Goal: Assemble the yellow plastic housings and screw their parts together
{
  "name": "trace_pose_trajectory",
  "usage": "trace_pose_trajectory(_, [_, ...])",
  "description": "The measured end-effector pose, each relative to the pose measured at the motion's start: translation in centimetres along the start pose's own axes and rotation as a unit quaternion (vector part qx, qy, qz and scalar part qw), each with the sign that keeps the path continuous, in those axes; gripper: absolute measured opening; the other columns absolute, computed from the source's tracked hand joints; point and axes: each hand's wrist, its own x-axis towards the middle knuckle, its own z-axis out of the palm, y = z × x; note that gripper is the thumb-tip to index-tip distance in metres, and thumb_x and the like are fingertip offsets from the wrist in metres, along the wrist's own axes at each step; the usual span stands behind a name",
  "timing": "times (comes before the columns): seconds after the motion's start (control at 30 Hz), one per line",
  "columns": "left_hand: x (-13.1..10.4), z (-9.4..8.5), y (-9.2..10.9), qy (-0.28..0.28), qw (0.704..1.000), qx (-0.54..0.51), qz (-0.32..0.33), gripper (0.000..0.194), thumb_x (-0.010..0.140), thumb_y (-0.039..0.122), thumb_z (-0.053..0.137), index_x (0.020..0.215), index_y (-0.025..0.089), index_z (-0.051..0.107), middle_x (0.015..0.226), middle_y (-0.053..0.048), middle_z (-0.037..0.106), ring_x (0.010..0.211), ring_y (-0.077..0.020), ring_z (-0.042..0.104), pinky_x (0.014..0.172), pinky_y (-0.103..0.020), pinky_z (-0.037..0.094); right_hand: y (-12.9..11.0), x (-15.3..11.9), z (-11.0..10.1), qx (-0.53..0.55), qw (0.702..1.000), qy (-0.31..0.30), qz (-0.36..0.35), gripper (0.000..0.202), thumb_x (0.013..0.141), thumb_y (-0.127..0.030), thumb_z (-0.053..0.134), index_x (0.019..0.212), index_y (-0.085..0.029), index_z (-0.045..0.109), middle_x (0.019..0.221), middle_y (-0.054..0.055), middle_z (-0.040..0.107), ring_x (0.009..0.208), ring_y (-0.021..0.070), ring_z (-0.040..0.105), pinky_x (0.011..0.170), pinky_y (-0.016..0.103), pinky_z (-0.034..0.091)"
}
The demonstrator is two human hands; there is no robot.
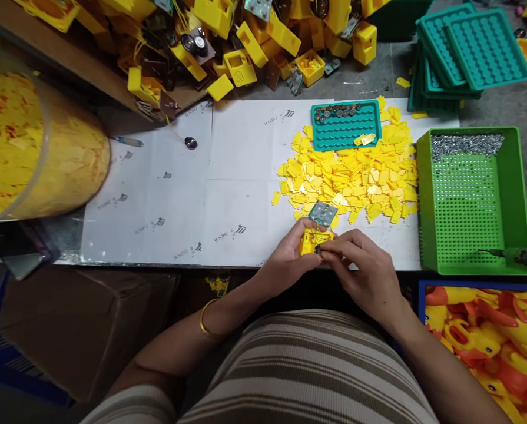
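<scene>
White paper [179,194] bears one yellow housing [311,241] gripped by two hands (left [289,256], right [363,271]).

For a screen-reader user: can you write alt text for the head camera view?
Two bare hands, left hand and right hand, hold a small yellow plastic box with a green circuit board at a table edge. Behind lie a heap of yellow tabs, a teal tray and a green basket.

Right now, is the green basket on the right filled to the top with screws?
No. The green basket holds only a band of screws along its far edge; the rest of its perforated floor is bare.
</scene>
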Motion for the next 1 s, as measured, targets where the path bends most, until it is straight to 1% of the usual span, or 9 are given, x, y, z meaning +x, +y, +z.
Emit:
trace_pose_trajectory(0.1, [0.2, -0.1, 0.2, 0.004, 1.000, 0.010, -0.007, 0.030, 0.075, 0.018, 0.069, 0.095, 0.021, 0.047, 0.097, 0.001, 0.063, 0.087, -0.0134, 0.063, 0.082, -0.030, 0.051, 0.3, -0.2, -0.6, 0.090, 0.995, 0.034, 0.025, 0.021, 0.090, -0.018, 0.054, 0.107, -0.024, 0.066, 0.092, 0.004, 0.066, 0.084, 0.0144, 0.064, 0.072, 0.027, 0.055])
trace_pose_trajectory(0.23, [0.3, -0.2, 0.2, -0.028, 0.998, 0.042, -0.022, 0.031, 0.076, 0.024, 0.070, 0.093, 0.019, 0.045, 0.106, -0.005, 0.065, 0.082, -0.0160, 0.068, 0.077, -0.033, 0.053, 1.3, 0.8, -1.3, 0.240, 0.953, 0.108, 0.151, 0.034, 0.088, -0.033, 0.060, 0.121, -0.023, 0.058, 0.103, 0.006, 0.065, 0.077, 0.0138, 0.066, 0.058, 0.025, 0.055])
trace_pose_trajectory(0.3, [0.3, -0.1, 0.2, -0.033, 0.997, 0.061, -0.025, 0.030, 0.076, 0.025, 0.070, 0.094, 0.019, 0.046, 0.108, -0.007, 0.065, 0.080, -0.0162, 0.069, 0.073, -0.030, 0.053, 1.8, 1.9, -1.4, 0.289, 0.936, 0.067, 0.191, 0.048, 0.084, -0.042, 0.064, 0.124, -0.019, 0.055, 0.098, 0.007, 0.068, 0.074, 0.0148, 0.067, 0.054, 0.024, 0.054])
trace_pose_trajectory(0.4, [0.3, 0.0, 0.2, -0.035, 0.994, 0.093, -0.041, 0.032, 0.075, 0.025, 0.070, 0.097, 0.018, 0.049, 0.112, -0.009, 0.064, 0.081, -0.0167, 0.069, 0.068, -0.028, 0.054, 2.0, 3.6, -1.3, 0.313, 0.926, -0.011, 0.211, 0.051, 0.073, -0.049, 0.072, 0.109, -0.014, 0.064, 0.077, 0.005, 0.069, 0.066, 0.0142, 0.065, 0.057, 0.024, 0.054])
trace_pose_trajectory(0.57, [0.3, -0.3, 0.2, -0.052, 0.982, 0.167, -0.077, 0.035, 0.079, 0.032, 0.065, 0.109, 0.018, 0.052, 0.107, -0.008, 0.064, 0.071, -0.0143, 0.069, 0.060, -0.024, 0.054, 1.9, 4.6, -1.3, 0.355, 0.904, -0.040, 0.233, 0.040, 0.066, -0.041, 0.078, 0.095, -0.015, 0.068, 0.075, 0.002, 0.070, 0.060, 0.0115, 0.064, 0.056, 0.023, 0.054])
trace_pose_trajectory(0.67, [0.3, -0.6, 0.3, -0.053, 0.972, 0.217, -0.069, 0.032, 0.084, 0.040, 0.058, 0.109, 0.020, 0.054, 0.102, -0.006, 0.065, 0.063, -0.0119, 0.068, 0.051, -0.019, 0.049, 1.9, 4.2, -1.8, 0.342, 0.913, -0.042, 0.219, 0.034, 0.071, -0.035, 0.076, 0.097, -0.016, 0.069, 0.076, 0.002, 0.070, 0.059, 0.0111, 0.063, 0.051, 0.021, 0.052])
trace_pose_trajectory(0.77, [0.4, -0.7, 0.8, -0.073, 0.965, 0.238, -0.085, 0.028, 0.086, 0.039, 0.056, 0.105, 0.019, 0.055, 0.092, -0.004, 0.067, 0.051, -0.0078, 0.063, 0.042, -0.015, 0.041, 1.9, 3.8, -2.9, 0.291, 0.940, -0.067, 0.167, 0.023, 0.078, -0.032, 0.070, 0.096, -0.017, 0.069, 0.079, 0.003, 0.070, 0.067, 0.0136, 0.065, 0.061, 0.026, 0.055])
trace_pose_trajectory(0.9, [0.7, -1.0, 1.7, -0.156, 0.955, 0.213, -0.138, 0.024, 0.087, 0.039, 0.054, 0.098, 0.018, 0.053, 0.088, -0.006, 0.071, 0.045, -0.0059, 0.058, 0.038, -0.014, 0.036, 1.4, 3.5, -4.7, 0.080, 0.993, -0.083, 0.024, 0.011, 0.086, -0.029, 0.063, 0.091, -0.021, 0.069, 0.093, 0.005, 0.065, 0.085, 0.0159, 0.063, 0.071, 0.027, 0.052])
trace_pose_trajectory(1.0, [0.9, -1.1, 1.9, -0.163, 0.956, 0.196, -0.148, 0.026, 0.087, 0.040, 0.053, 0.101, 0.019, 0.051, 0.090, -0.005, 0.071, 0.039, -0.0039, 0.054, 0.035, -0.014, 0.031, 1.0, 3.2, -5.5, -0.020, 0.995, -0.100, 0.003, 0.012, 0.090, -0.030, 0.058, 0.096, -0.022, 0.066, 0.083, 0.002, 0.065, 0.074, 0.0129, 0.061, 0.064, 0.024, 0.048])
